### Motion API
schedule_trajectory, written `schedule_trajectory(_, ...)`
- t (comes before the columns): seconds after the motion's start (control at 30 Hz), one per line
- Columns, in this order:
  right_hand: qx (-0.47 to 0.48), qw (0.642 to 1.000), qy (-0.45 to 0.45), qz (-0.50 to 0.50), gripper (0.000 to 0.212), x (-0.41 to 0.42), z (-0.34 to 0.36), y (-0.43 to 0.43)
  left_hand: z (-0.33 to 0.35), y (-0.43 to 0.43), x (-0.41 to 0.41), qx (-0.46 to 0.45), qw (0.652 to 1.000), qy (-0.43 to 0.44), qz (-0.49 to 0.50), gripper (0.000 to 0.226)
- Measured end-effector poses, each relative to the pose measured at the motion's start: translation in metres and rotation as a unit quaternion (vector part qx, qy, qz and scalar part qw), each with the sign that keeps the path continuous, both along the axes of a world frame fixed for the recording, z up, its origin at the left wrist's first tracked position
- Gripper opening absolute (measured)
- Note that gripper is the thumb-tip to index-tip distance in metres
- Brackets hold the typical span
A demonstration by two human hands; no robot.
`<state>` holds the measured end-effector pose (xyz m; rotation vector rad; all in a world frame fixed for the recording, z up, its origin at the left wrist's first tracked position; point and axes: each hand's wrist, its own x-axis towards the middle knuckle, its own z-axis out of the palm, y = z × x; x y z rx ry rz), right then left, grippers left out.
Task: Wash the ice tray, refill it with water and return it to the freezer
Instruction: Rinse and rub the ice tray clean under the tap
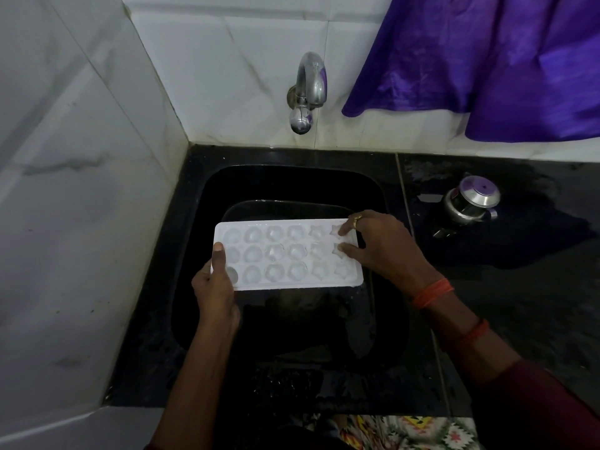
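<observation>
Ice tray (287,254): white, three rows of six cells, round ones toward its 9 o'clock end and star shapes toward 3 o'clock. It is held roughly level over the black sink (191,228), near the middle of the view, with its long side running 9 to 3. Cannot tell what the cells hold.

Left hand (216,287): comes in from 7 o'clock and grasps the tray's 9 o'clock end. The thumb lies flat on top of the rim and the other fingers are hidden beneath.

Right hand (373,248): comes in from 4 o'clock and is at the tray's 3 o'clock end. Its fingers are fairly straight, with two fingertips (341,231) touching the star cells in the last column. It is not clenched, and no grip on the tray shows. There is a ring (357,220) on one finger and orange threads (431,292) around the wrist.

Tap (308,89): at 12 o'clock, chrome, mounted on the white tiled wall (227,60). No water shows at the spout.

Purple cloth (487,66): hangs at 1 to 2 o'clock, to the right of the tap.

Steel pot (470,199): small and lidded, at 3 o'clock on the dark counter (519,287), well apart from the tray. The counter looks wet around it.
</observation>
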<state>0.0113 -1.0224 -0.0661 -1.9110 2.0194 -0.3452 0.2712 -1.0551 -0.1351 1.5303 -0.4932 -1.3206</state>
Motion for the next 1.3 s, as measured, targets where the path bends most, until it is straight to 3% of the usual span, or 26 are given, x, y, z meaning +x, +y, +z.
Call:
schedule_trajectory(0.13, 0.009, 1.0, -0.001, 0.004, 0.025, 0.002, 0.001, 0.002, 0.002, 0.0, -0.002, -0.002, 1.0, 0.0, -0.002, 0.03)
schedule_trajectory(0.3, 0.049, 0.997, 0.053, 0.022, 0.038, 0.004, -0.001, 0.001, 0.004, 0.0, -0.001, -0.003, 1.0, -0.004, -0.005, 0.029)
schedule_trajectory(0.53, -0.005, 1.0, 0.008, -0.023, 0.026, 0.005, 0.003, 0.007, 0.005, 0.003, -0.003, -0.005, 1.0, -0.01, -0.004, 0.03)
schedule_trajectory(0.73, -0.022, 1.0, -0.015, 0.008, 0.02, 0.004, 0.002, 0.012, 0.008, 0.001, -0.001, -0.002, 1.0, -0.008, 0.001, 0.03)
schedule_trajectory(1.3, 0.06, 0.994, 0.0, 0.089, 0.054, -0.004, 0.005, 0.027, 0.01, 0.006, 0.002, -0.003, 1.0, -0.003, 0.0, 0.029)
